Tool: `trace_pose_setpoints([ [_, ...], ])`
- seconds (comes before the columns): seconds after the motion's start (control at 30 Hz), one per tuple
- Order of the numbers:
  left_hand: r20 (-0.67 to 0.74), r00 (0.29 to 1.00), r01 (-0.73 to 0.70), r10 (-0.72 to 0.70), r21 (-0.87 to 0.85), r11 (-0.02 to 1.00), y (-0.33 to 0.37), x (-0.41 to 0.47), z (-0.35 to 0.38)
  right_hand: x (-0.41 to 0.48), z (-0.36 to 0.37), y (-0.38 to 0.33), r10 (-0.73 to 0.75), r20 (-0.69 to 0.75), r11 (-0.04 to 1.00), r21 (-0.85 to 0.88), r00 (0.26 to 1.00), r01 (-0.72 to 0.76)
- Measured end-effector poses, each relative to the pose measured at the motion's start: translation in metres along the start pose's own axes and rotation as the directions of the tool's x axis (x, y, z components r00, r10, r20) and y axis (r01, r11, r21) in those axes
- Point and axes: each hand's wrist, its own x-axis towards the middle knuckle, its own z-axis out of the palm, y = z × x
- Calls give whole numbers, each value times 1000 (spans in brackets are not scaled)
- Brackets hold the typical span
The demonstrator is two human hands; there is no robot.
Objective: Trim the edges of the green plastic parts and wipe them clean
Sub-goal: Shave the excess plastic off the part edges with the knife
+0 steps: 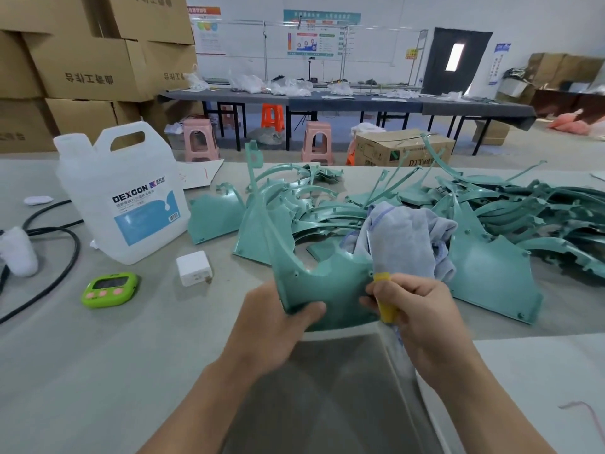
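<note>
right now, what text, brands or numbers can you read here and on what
"DEXCON": label on the white jug
"DTY": front of the cardboard box on the floor
Too small or blurred: jug's small print, characters on the stacked cartons, wall posters, green timer display.

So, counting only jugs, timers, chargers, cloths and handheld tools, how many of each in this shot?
White jug: 1
Green timer: 1
White charger: 1
Grey cloth: 1
Yellow-handled tool: 1
Total: 5
</note>
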Motion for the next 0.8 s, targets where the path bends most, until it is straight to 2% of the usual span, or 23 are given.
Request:
trace_pose_setpoints([
  [0.07,-112,993,19,-20,-11,1000,0,0,6,3,2,2,42,-76,999,-1,996,-42],
  [0.1,-188,982,19,-15,23,1000,1,-1,7,5,0,3,8,-142,999,-47,990,-15],
  [0.17,-340,937,-3,81,225,974,-1,-2,4,6,-2,2,-130,-237,983,-160,963,93],
  [0.23,-401,883,-43,244,450,892,0,-2,-1,3,-1,1,-228,-220,965,-183,949,189],
  [0.3,-383,867,-77,317,526,847,1,-4,-2,-3,8,2,-267,-140,953,-185,953,240],
  [0.37,-349,874,-128,338,505,854,-2,-4,0,-7,17,5,-292,-47,920,-285,955,267],
  [0.43,-299,890,-178,344,466,867,-5,-4,2,-7,21,10,-256,-4,908,-343,967,239],
  [0.5,-266,904,-197,336,437,878,-6,-4,2,-3,16,15,-200,-20,900,-399,980,175],
  [0.6,-250,929,-145,274,435,889,-6,-2,1,5,2,17,-216,-84,782,-611,973,121],
  [0.63,-247,934,-133,260,437,890,-6,-1,0,7,1,17,-212,-93,808,-576,973,121],
  [0.7,-209,947,-134,243,430,893,-5,0,-2,4,4,12,-164,-70,936,-328,984,132],
  [0.73,-192,952,-139,239,425,894,-5,-1,-3,3,6,10,-132,-33,963,-242,991,120],
  [0.8,-179,957,-138,230,416,899,-5,-2,-4,3,9,13,-76,6,949,-306,997,74],
])
